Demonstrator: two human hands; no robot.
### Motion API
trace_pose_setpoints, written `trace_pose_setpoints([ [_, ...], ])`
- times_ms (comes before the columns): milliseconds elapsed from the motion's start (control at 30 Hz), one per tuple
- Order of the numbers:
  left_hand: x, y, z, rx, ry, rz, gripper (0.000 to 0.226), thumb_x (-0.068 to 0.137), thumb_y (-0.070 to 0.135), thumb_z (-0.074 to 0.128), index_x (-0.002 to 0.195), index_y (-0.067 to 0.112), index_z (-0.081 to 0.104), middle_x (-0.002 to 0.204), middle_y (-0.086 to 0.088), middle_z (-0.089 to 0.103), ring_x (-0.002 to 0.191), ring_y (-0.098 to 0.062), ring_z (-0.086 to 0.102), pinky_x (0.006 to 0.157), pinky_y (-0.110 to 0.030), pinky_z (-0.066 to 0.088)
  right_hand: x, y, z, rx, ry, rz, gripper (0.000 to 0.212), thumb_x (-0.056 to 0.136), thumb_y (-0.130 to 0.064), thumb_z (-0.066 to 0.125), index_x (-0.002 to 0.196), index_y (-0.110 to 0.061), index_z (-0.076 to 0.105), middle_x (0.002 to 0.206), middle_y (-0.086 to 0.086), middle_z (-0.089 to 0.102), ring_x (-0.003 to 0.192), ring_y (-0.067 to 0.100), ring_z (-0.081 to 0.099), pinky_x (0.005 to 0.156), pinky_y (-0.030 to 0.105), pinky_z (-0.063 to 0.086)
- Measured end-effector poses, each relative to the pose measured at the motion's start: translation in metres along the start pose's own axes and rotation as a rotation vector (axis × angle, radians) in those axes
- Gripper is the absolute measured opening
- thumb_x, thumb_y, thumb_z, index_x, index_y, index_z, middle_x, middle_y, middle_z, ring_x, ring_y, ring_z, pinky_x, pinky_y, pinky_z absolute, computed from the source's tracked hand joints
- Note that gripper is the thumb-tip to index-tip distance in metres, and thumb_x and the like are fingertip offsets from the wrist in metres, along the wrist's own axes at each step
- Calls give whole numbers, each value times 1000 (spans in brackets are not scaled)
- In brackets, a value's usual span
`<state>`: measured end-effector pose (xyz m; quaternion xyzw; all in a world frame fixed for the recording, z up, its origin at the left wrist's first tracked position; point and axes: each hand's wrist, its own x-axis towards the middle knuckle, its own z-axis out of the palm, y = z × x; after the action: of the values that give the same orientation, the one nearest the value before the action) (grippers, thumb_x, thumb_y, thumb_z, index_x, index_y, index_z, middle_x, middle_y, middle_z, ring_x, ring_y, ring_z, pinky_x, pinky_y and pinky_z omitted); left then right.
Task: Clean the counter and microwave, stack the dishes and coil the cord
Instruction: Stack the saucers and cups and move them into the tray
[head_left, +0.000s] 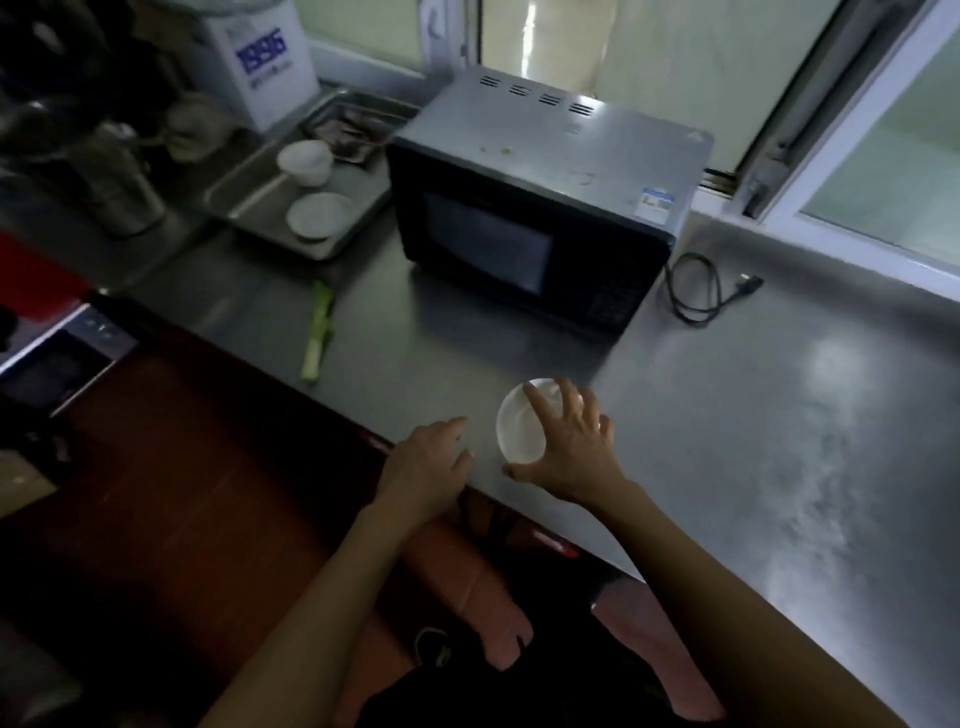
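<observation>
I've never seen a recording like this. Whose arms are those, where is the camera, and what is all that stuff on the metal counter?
There is no machine here: a person is tidying a kitchen, and the one picture comes from a wide-angle camera worn on their head, looking down at their own arms.

The right hand has its fingers spread over a small white bowl near the counter's front edge. The left hand rests beside it at the edge and holds nothing.

On the steel counter stands a dark microwave, door closed. To its right lies its black cord, loosely looped, plug unconnected. To its left lies a green vegetable stalk, and beyond that a metal tray carrying two more white dishes.
</observation>
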<state>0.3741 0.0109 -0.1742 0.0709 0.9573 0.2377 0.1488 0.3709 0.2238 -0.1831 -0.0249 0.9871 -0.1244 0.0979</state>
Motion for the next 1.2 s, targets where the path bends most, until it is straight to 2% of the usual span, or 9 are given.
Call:
trace_pose_setpoints([
  [100,-19,-38,-15,-20,70,-59,49,96,36,50,144,22,48,141,-1,55,127,-22,50,105,-37,42,7,-44,2,-27,-11,-108,114,61,-78,67,152,-41,7,160,4,3,142,37,12,109,59,28],
  [300,-54,-96,-40,-68,254,-175,36,97,39,51,130,26,59,127,3,61,116,-20,57,95,-35,48,37,-113,7,-111,-71,-295,117,62,-79,66,153,-39,5,160,7,1,145,38,8,112,55,25],
  [567,-57,-171,-56,-161,311,-364,39,97,41,52,133,27,56,127,4,61,116,-18,57,95,-39,51,80,-170,32,-134,-107,-399,117,60,-79,67,153,-38,11,161,8,4,144,40,11,108,58,30],
  [733,-10,-195,-71,-146,313,-375,36,97,38,54,130,25,59,123,4,62,112,-18,59,92,-39,52,128,-188,47,-110,-145,-386,117,60,-79,67,154,-37,12,161,9,4,145,40,10,108,60,29],
  [933,86,-210,-91,-93,282,-339,33,93,33,59,122,21,67,117,-1,66,107,-23,61,86,-34,50,187,-186,53,-59,-167,-301,116,62,-77,69,154,-35,13,162,10,4,145,40,9,108,62,30],
  [1067,143,-218,-100,-91,221,-345,35,92,31,60,123,16,66,118,-8,65,109,-30,60,88,-43,51,222,-186,57,-41,-169,-264,116,61,-79,68,154,-35,14,161,10,4,145,40,10,106,61,32],
  [1200,183,-227,-99,-86,192,-389,43,89,32,61,130,20,59,122,-8,61,112,-31,57,91,-45,49,243,-186,59,-12,-194,-238,116,62,-80,67,154,-34,13,162,11,3,144,40,9,106,61,30],
])
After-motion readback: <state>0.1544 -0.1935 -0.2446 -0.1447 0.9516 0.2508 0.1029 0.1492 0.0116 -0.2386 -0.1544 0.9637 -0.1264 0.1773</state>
